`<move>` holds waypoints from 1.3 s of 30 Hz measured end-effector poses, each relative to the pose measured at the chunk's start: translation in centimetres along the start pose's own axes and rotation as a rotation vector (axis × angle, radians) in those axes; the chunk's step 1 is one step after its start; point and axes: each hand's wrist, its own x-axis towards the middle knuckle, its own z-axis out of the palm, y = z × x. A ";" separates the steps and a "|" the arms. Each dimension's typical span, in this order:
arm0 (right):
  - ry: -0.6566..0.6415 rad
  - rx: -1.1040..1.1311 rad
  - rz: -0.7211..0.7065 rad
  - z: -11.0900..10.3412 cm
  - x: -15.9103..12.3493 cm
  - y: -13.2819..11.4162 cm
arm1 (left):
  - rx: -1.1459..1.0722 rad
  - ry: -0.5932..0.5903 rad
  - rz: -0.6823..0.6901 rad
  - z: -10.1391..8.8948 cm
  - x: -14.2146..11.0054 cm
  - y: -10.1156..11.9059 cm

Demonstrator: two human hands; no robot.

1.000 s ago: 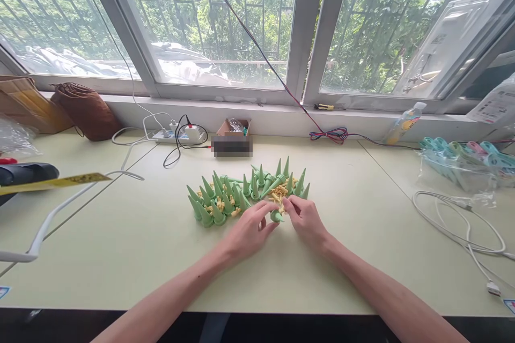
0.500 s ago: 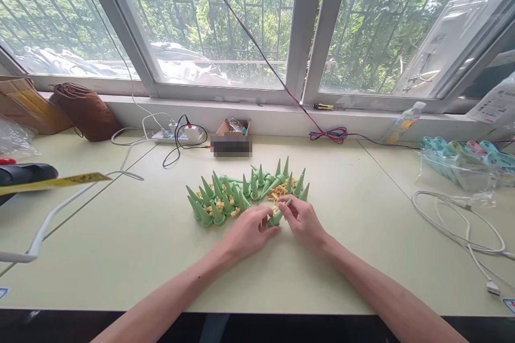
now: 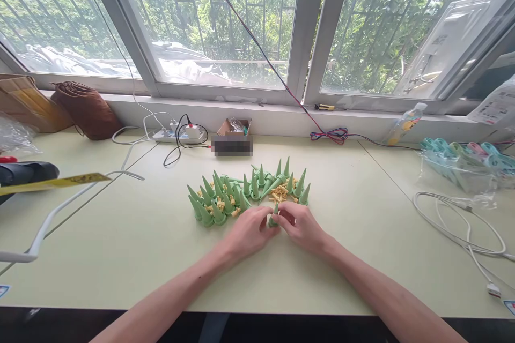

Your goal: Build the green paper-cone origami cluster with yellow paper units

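Note:
A green cone-shaped plastic watering spike [image 3: 274, 217] stands nearly upright between my two hands, its wide base low. My left hand [image 3: 251, 228] is closed around its base from the left. From the right, the fingertips of my right hand [image 3: 300, 221] pinch its side, partly hiding it. Just beyond my left hand stands a group of similar green spikes [image 3: 206, 216], with small tan valve pieces among them. More green spikes [image 3: 255, 188] stand and lie behind my hands. A loose heap of tan valve pieces [image 3: 278, 193] lies beyond the held spike.
Toward the window are a small open cardboard box [image 3: 222, 128], a power strip [image 3: 163, 136] and a bundled red-blue wire [image 3: 330, 135]. A white cable [image 3: 442, 214] and a plastic bag of clips [image 3: 458, 171] lie right. A yellow strip [image 3: 76, 181] juts in from the left.
The held spike has gone from leaning right to nearly upright. My right hand's fingers have shifted slightly down and left along it. My left hand stays in place.

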 end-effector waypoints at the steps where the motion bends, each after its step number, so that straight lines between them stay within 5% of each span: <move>1: -0.002 -0.002 -0.003 0.0 0.0 0.0 | -0.005 0.013 0.002 0.0 0.0 0.0; 8: -0.005 -0.013 -0.033 -0.2 0.0 -0.4 | -0.045 0.083 0.037 -0.2 -0.2 0.1; 21: 0.084 -0.028 0.009 0.0 0.1 -0.2 | 0.023 0.227 -0.112 -0.4 -0.2 0.1; 28: 0.075 -0.026 0.003 -0.1 0.1 -0.2 | -0.101 0.464 0.156 0.3 -0.9 -0.1; 32: 0.080 -0.019 0.003 -0.1 0.1 -0.1 | -0.040 0.431 0.342 0.9 -1.4 -0.1; 39: 0.041 -0.019 0.018 -0.1 0.1 -0.3 | 0.014 0.332 0.272 1.2 -1.2 -0.6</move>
